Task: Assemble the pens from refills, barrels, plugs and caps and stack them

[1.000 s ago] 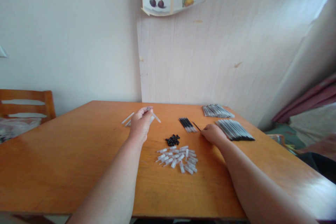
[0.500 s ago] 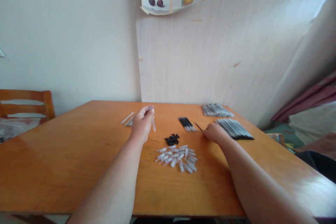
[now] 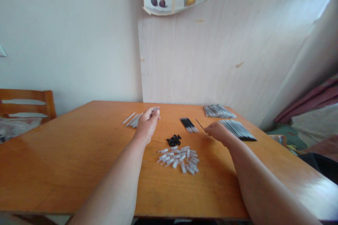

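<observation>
My left hand is raised over the table with its fingers closed around a clear pen barrel, which is now almost fully hidden by the fingers. To the right, my right hand pinches a thin dark pen refill by its near end, tip pointing up and left. Between the hands lie a row of black-and-clear pen parts and a small heap of black plugs. Nearer me is a scatter of short translucent caps. Several clear barrels lie behind my left hand.
Two bundles of grey pens lie at the right, a far bundle and a nearer bundle beside my right hand. The wooden table meets a wall behind. A chair stands at the left, and fabric is piled at the right.
My left hand has moved slightly right and turned, so the barrel hanging below it no longer shows. My right hand has lifted the refill slightly, and more of it shows.
</observation>
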`<action>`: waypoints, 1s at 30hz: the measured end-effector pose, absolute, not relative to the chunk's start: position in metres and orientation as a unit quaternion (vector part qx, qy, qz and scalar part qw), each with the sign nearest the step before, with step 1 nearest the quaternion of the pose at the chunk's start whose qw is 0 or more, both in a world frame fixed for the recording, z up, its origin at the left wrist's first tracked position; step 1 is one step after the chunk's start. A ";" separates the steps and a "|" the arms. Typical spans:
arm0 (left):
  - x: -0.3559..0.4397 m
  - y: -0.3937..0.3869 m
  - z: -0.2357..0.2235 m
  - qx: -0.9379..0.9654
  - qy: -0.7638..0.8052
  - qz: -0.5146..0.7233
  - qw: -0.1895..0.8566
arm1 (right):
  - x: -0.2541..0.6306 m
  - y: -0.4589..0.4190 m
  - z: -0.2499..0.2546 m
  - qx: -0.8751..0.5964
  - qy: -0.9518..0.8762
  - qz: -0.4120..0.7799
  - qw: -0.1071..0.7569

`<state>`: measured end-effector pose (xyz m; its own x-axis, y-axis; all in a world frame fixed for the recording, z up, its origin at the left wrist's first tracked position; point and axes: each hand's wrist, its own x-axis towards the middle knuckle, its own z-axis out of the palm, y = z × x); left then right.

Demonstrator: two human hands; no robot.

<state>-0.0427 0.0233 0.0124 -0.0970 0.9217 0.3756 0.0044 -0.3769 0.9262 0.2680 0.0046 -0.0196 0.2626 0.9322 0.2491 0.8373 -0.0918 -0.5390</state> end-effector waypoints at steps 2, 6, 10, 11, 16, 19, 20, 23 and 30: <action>-0.039 0.020 0.012 0.569 0.425 0.590 0.383 | 0.260 -0.002 -0.012 -0.701 -0.613 0.182 0.316; -0.032 0.011 0.013 0.589 0.444 0.528 0.421 | 0.238 -0.016 0.002 -0.591 -0.624 0.355 0.368; -0.027 0.004 0.013 0.620 0.447 0.466 0.446 | 0.215 -0.027 0.010 -0.542 -0.634 0.392 0.388; -0.026 0.004 0.013 0.625 0.443 0.458 0.451 | 0.211 -0.030 0.011 -0.536 -0.636 0.397 0.388; -0.025 0.005 0.011 0.619 0.390 0.456 0.507 | 0.195 -0.041 0.014 -0.501 -0.647 0.438 0.373; -0.025 0.006 0.012 0.595 0.371 0.474 0.533 | 0.190 -0.043 0.013 -0.479 -0.647 0.455 0.380; -0.025 0.006 0.012 0.586 0.369 0.482 0.538 | 0.190 -0.043 0.013 -0.472 -0.643 0.462 0.388; -0.025 0.006 0.014 0.557 0.361 0.505 0.552 | 0.188 -0.041 0.010 -0.427 -0.619 0.502 0.427; -0.028 0.007 0.017 0.541 0.344 0.505 0.578 | 0.188 -0.037 0.011 -0.324 -0.486 0.580 0.567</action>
<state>-0.0275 0.0066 0.0168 0.2547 0.9555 0.1490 -0.2116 -0.0952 0.9727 0.1880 -0.0370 0.0110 -0.1465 0.9735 0.1755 -0.3429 0.1164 -0.9321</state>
